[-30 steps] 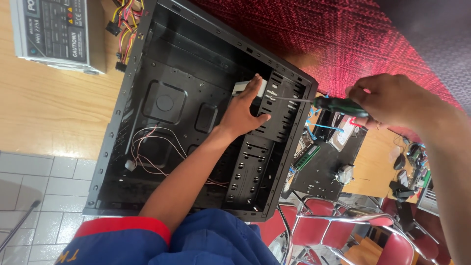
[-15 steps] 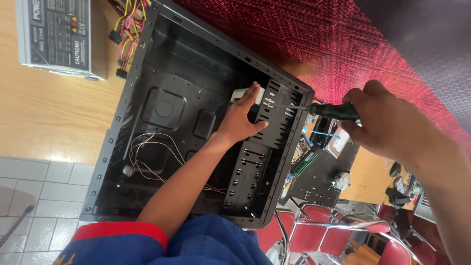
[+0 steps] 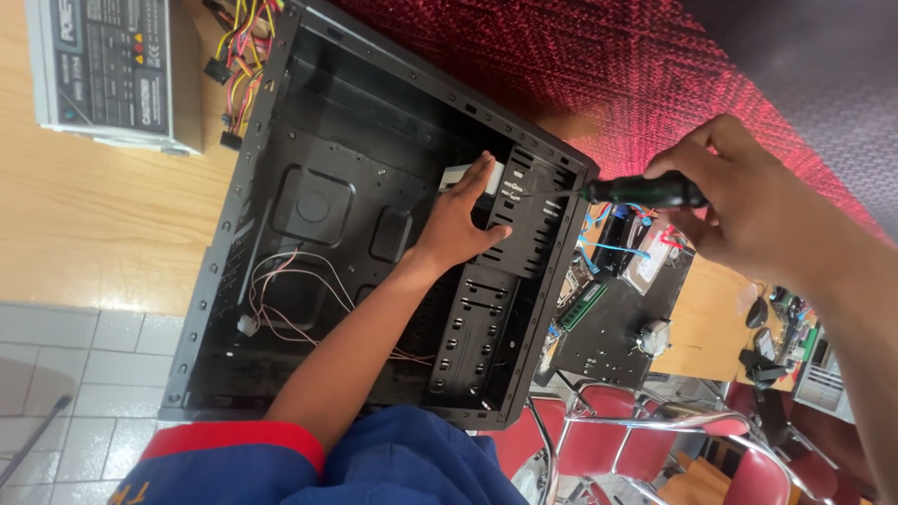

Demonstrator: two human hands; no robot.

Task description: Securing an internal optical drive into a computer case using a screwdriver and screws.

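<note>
Nearest to me, at six o'clock, the blue sleeve with a red cuff (image 3: 234,440) fills the lower edge, and from it my left forearm runs up toward one o'clock into the open black computer case (image 3: 309,215), which lies on its side on the wooden table (image 3: 103,215). My left hand (image 3: 458,220) sits inside the case, palm down, fingers spread and pressed flat against the perforated drive cage (image 3: 524,224); its fingertips touch a pale drive (image 3: 465,178) seated at the cage's upper end. It pinches nothing. At about eight o'clock from that hand, thin pink and white wires (image 3: 281,290) loop across the case floor.

My right hand (image 3: 739,201) comes in from three o'clock, outside the case, wrist bent and fingers curled tight around the dark green handle of a screwdriver (image 3: 645,192). The shaft points toward nine o'clock and its tip meets the outer side of the drive cage, just beside my left fingertips.

Farther off, at four o'clock beneath the right hand, a black board with a green memory stick (image 3: 585,307) lies on another table, and red chairs with chrome frames (image 3: 608,440) stand near it. At eleven o'clock, a grey power supply (image 3: 112,70) with yellow and red cables (image 3: 238,42) rests just beside the case.
</note>
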